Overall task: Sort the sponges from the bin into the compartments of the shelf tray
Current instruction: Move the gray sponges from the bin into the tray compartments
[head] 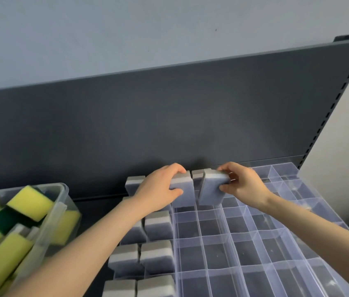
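Observation:
My left hand (pixel 160 187) grips an upright grey-white sponge (pixel 183 191) that stands in a back-row compartment of the clear shelf tray (pixel 229 232). Just to its right, my right hand (pixel 242 183) pinches a second grey-white sponge (pixel 212 189), tilted over the neighbouring compartment. Several more grey-white sponges (pixel 158 226) stand in the tray's left columns. At the left, a clear bin (pixel 62 202) holds several yellow-green sponges (pixel 30 203) and a few grey ones.
A dark grey shelf back panel (pixel 169 116) rises directly behind the tray. A slotted upright (pixel 336 99) runs along its right edge. The tray's middle and right compartments hold nothing.

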Available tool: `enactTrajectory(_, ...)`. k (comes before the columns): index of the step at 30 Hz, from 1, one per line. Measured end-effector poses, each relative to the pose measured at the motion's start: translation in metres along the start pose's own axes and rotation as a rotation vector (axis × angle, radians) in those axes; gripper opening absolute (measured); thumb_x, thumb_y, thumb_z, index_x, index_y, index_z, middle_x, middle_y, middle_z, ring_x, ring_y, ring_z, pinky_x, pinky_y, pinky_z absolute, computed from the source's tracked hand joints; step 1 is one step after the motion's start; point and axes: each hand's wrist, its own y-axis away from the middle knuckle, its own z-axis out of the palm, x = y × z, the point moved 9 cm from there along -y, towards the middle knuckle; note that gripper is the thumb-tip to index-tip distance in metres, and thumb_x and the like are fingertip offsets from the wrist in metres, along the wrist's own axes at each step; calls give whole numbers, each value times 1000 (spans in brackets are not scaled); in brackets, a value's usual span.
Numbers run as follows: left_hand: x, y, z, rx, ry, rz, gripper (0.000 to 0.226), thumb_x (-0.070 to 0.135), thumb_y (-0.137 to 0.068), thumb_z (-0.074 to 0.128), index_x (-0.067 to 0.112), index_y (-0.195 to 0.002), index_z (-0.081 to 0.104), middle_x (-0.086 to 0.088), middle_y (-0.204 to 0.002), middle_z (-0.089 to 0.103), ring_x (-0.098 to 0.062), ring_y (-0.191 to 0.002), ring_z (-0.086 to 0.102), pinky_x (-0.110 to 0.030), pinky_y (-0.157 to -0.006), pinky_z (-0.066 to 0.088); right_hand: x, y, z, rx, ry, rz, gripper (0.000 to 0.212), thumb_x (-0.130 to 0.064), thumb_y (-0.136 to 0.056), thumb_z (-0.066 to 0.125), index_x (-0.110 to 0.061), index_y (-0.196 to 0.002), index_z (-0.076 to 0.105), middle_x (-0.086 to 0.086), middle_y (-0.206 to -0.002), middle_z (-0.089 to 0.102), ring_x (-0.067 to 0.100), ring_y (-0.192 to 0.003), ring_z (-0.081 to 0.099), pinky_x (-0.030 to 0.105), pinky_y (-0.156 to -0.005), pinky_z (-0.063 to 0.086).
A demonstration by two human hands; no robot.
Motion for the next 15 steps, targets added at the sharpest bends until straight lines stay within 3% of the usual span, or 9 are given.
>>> enactTrajectory(8, 1, -3, 7, -14, -47, 11, 41, 31, -83, 65, 38, -120, 47, 19, -123, 53, -4, -100, 50, -29, -83, 46, -5, -2, 11, -22, 86, -24, 38, -6, -75, 72, -22, -107, 60, -14, -93, 61, 1, -79, 59, 1, -68, 41)
enactTrajectory(15, -2, -6, 6, -33, -157, 22, 42, 26, -84, 67, 27, -124, 54, 11, -124, 54, -11, -115, 48, -27, -89, 41, -2, -2, 24, -65, 305, -40, 41, -10, -76, 66, -22, -115, 61, -3, -105, 62, 16, -90, 58, 28, -85, 49)
